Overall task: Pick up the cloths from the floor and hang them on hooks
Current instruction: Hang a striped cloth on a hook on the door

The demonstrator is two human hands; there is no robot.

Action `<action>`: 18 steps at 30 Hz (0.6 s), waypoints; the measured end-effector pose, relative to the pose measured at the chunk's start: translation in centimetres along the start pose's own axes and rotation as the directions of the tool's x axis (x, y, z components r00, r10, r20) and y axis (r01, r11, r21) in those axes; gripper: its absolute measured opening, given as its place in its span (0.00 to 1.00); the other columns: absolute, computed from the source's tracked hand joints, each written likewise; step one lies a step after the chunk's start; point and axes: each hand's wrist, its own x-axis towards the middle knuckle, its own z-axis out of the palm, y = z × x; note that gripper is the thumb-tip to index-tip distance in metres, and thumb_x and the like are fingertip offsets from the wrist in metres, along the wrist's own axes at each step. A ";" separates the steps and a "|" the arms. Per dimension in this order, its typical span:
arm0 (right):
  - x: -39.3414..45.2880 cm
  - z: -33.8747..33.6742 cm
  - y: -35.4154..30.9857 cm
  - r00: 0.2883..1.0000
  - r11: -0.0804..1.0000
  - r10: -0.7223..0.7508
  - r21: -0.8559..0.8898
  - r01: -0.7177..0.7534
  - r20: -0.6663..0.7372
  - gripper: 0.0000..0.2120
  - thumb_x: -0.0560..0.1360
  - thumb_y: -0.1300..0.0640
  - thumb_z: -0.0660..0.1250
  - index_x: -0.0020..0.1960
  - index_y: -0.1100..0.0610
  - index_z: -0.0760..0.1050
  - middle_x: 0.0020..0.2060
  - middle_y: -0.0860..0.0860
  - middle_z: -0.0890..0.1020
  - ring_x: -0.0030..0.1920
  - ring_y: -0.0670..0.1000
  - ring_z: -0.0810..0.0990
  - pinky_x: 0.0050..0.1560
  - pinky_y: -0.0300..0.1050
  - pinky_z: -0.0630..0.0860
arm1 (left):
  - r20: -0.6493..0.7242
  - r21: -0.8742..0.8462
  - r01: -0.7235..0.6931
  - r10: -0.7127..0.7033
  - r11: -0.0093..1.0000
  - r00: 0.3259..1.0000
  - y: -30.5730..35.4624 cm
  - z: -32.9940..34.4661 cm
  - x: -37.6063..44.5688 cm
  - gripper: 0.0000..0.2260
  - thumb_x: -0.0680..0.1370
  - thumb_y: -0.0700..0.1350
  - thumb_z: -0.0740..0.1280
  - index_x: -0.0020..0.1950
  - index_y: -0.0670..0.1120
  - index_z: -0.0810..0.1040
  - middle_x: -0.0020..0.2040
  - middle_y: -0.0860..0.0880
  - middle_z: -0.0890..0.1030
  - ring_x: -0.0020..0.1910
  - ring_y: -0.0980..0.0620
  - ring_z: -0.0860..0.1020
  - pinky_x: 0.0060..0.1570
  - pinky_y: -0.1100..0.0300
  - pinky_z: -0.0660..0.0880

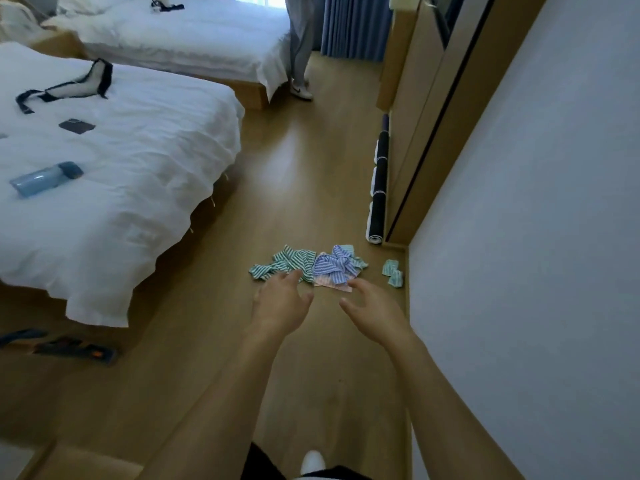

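Several striped cloths lie crumpled on the wooden floor ahead of me: a green-striped cloth [289, 262], a blue-striped cloth [333, 265] on top of a pink one [329, 284], and a small green cloth [393, 271] by the wall. My left hand [282, 303] reaches out with relaxed fingers, its fingertips over the near edge of the green-striped cloth. My right hand [374, 306] is spread open just short of the pink cloth. Neither hand holds anything. No hooks are in view.
A white bed [131, 188] with a blue bottle [45, 180] stands at left, a second bed behind it. A rolled dark mat [379, 188] lies along the wooden cabinet [415, 133] at right. A person stands by the far curtain [301, 46]. The white wall [536, 237] runs along my right.
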 end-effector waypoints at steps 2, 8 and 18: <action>1.8 -0.3 0.4 1.000 1.000 0.007 0.003 -0.007 -0.001 0.23 0.78 0.47 0.64 0.71 0.51 0.69 0.68 0.50 0.74 0.66 0.51 0.72 0.61 0.44 0.69 | 0.015 -0.002 -0.003 0.003 1.000 1.000 0.1 0.4 2.1 0.25 0.79 0.56 0.62 0.75 0.52 0.66 0.72 0.46 0.70 0.71 0.47 0.67 0.67 0.52 0.65; 8.2 -0.3 0.0 0.999 0.999 0.017 0.033 -0.018 0.034 0.22 0.78 0.48 0.64 0.71 0.51 0.69 0.68 0.51 0.74 0.66 0.52 0.71 0.59 0.42 0.68 | 0.085 0.024 0.018 -0.020 1.000 0.996 -1.3 0.9 9.7 0.26 0.79 0.57 0.63 0.75 0.52 0.66 0.72 0.45 0.70 0.70 0.45 0.69 0.66 0.49 0.69; 26.7 1.4 -5.0 0.987 0.997 0.075 -0.005 -0.075 0.143 0.25 0.78 0.48 0.64 0.73 0.54 0.68 0.70 0.51 0.72 0.70 0.53 0.69 0.67 0.46 0.66 | 0.172 -0.035 0.075 -0.068 0.997 0.983 -6.8 -0.8 27.9 0.25 0.79 0.54 0.65 0.75 0.49 0.67 0.69 0.42 0.73 0.67 0.41 0.71 0.64 0.49 0.70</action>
